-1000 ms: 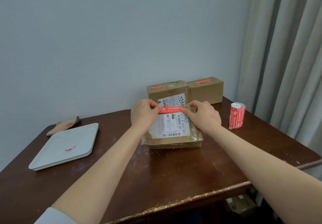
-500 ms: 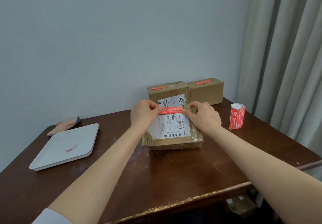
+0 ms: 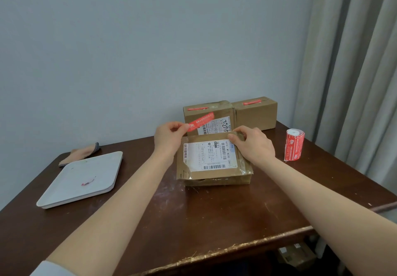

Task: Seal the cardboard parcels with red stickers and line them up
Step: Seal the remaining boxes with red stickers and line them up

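- The sticker [image 3: 200,121] is coming away from the parcel [image 3: 212,168]. A second ago both my hands were stretching it across the top.
- Now only my left hand [image 3: 170,135] is pinching its left end, and the rest is tilting up free.
- My right hand [image 3: 253,144] is gripping the parcel's far edge with curled fingers.
- My guess: the seal isn't on yet and I'm re-aiming it.
- The parcel is lying on the counter [image 3: 193,222] in front of two boxes [image 3: 257,116], which are touching, each with a sticker on top.
- The tray [image 3: 64,189] is holding one red scrap [image 3: 88,182].
- The roll [image 3: 295,144] is standing to the right.
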`<state>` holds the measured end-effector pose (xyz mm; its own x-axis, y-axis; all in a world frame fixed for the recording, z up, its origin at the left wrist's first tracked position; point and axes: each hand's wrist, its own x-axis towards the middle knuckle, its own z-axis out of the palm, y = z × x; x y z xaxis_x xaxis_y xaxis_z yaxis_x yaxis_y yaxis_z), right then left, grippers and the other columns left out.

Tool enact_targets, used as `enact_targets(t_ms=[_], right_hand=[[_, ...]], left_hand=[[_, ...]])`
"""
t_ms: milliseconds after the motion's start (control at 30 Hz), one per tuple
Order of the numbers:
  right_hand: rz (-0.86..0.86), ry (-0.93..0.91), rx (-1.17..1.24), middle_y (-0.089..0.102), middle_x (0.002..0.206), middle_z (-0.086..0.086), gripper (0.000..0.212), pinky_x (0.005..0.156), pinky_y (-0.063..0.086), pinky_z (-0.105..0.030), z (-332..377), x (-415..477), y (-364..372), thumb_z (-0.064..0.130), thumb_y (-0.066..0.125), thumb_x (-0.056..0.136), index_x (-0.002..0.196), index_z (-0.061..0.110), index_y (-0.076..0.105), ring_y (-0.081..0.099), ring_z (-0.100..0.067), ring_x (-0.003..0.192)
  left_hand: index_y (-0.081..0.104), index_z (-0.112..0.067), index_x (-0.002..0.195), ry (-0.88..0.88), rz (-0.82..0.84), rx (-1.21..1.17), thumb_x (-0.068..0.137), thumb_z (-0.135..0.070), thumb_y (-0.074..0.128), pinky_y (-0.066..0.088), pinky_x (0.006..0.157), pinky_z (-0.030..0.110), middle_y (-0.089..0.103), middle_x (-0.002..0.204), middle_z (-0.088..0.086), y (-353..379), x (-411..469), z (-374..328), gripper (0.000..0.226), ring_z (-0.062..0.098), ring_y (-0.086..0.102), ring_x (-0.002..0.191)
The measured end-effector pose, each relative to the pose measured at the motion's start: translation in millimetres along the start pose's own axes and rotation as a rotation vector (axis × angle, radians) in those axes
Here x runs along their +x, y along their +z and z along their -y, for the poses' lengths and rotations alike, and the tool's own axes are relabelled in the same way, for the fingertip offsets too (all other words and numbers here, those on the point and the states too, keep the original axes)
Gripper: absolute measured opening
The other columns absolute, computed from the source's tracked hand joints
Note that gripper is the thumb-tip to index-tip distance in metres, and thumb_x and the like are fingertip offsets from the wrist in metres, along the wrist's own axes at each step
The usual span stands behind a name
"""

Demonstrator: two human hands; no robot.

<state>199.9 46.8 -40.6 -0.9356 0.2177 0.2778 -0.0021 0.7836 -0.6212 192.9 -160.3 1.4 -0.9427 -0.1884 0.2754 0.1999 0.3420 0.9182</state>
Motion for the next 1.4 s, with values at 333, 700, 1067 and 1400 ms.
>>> enact_targets(t_ms=[333,700,1067,1400], right_hand=[[0.015,0.068,0.212,0.066,0.095,0.004,0.036,0.073,0.04,-0.031,4.1,4.0,-10.4,0.049,0.041,0.098,0.11,0.026,0.067,0.057,-0.018,0.087],[-0.071,0.166,0.416,0.059,0.09,0.01,0.019,0.08,0.049,-0.034,-4.5,3.2,2.1,0.023,0.061,0.085,0.103,0.028,0.059,0.059,-0.014,0.091],[0.029,-0.014,0.453,0.066,0.09,0.008,0.039,0.075,0.047,-0.028,39.5,29.8,-23.4,0.055,0.068,0.079,0.094,0.018,0.068,0.059,-0.009,0.085],[0.324,0.069,0.44,0.06,0.067,0.0,0.022,0.041,0.03,-0.019,55.6,57.0,-21.2,0.03,0.068,0.088,0.077,0.011,0.066,0.042,-0.009,0.054]], left_hand=[[0.06,-0.006,0.097,-0.421,0.038,-0.542,0.09,-0.014,0.062,0.052,0.071,0.035,0.067,0.084,0.005,-9.9,6.8,15.6,0.011,0.021,0.065,0.076],[0.058,-0.008,0.084,-0.322,-0.063,-0.488,0.092,-0.013,0.059,0.054,0.083,0.039,0.069,0.092,0.009,0.9,-3.2,28.0,0.009,0.018,0.067,0.086],[0.067,-0.013,0.074,-0.061,0.139,0.046,0.084,-0.019,0.067,0.04,0.06,0.022,0.06,0.07,-0.003,-7.7,25.1,-3.6,0.012,0.011,0.05,0.067],[0.065,-0.015,0.073,-0.098,0.27,0.105,0.083,-0.015,0.069,0.036,0.049,0.018,0.057,0.063,-0.003,2.4,45.8,-21.6,0.011,0.008,0.046,0.057]])
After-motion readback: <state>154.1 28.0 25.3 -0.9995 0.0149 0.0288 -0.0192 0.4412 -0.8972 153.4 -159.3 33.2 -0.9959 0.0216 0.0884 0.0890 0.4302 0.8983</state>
